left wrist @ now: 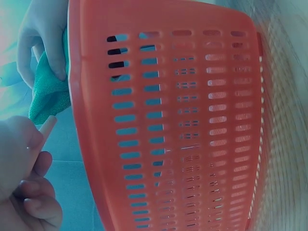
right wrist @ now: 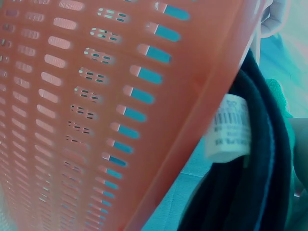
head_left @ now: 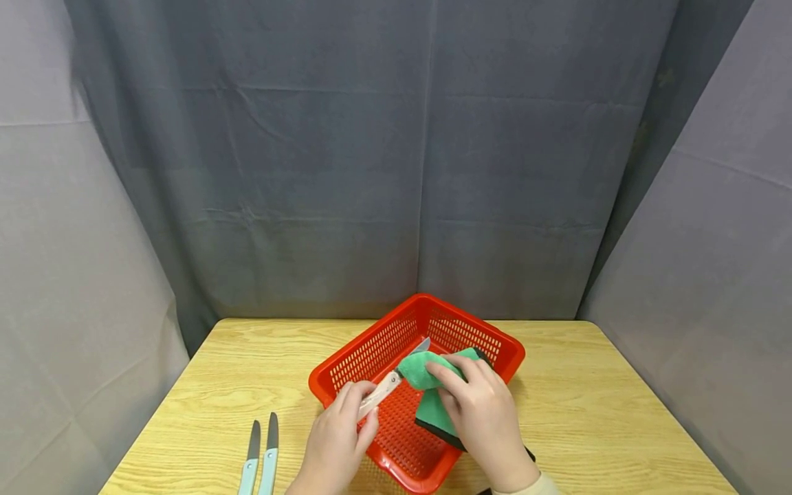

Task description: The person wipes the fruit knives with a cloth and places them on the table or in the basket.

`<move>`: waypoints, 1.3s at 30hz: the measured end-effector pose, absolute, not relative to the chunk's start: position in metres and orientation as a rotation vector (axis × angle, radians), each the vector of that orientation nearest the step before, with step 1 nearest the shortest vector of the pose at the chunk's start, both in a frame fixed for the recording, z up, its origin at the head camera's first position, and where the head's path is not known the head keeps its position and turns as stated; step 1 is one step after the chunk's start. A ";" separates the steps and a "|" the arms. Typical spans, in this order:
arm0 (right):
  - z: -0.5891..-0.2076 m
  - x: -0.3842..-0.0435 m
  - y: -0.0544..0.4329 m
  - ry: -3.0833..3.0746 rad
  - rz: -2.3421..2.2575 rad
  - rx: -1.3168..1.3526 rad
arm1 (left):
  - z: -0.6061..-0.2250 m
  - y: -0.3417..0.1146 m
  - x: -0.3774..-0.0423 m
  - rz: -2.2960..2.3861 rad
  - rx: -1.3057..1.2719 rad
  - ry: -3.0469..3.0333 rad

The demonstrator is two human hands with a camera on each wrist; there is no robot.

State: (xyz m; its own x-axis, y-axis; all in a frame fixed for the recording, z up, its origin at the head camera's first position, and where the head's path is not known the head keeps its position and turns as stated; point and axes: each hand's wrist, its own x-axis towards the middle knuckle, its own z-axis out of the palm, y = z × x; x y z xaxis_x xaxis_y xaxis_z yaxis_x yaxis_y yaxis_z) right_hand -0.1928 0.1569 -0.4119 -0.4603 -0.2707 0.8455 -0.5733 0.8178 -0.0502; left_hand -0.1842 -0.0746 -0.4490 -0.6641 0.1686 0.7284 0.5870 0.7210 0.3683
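Observation:
Over a red plastic basket, my left hand grips a knife by its pale handle. The blade points away to the upper right, and its tip shows beyond a green cloth. My right hand pinches this black-edged cloth folded around the blade, hiding the middle of it. The rest of the cloth hangs below that hand, over the basket. A white label with a barcode is on the cloth's dark edge in the right wrist view.
Two knives with light blue handles, one beside the other, lie on the wooden table left of the basket. A grey curtain hangs behind the table, with pale cloth on both sides.

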 end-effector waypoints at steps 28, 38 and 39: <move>-0.410 -0.199 0.164 -2.037 0.431 0.465 | -0.448 -0.073 -0.180 -0.819 -0.630 -2.234; -0.410 -0.199 0.167 -2.069 0.426 0.392 | -0.447 -0.072 -0.179 -0.795 -0.635 -2.226; -0.410 -0.199 0.167 -2.071 0.430 0.383 | -0.448 -0.071 -0.179 -0.795 -0.634 -2.223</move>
State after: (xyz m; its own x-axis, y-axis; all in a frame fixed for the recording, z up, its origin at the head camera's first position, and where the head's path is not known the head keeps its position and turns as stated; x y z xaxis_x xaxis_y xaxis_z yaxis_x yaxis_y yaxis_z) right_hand -0.1985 0.1669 -0.4096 -0.4981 -0.0985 0.8615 -0.4331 0.8890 -0.1488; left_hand -0.1793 -0.0714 -0.4476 -0.6482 0.2078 0.7325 0.6251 0.6945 0.3562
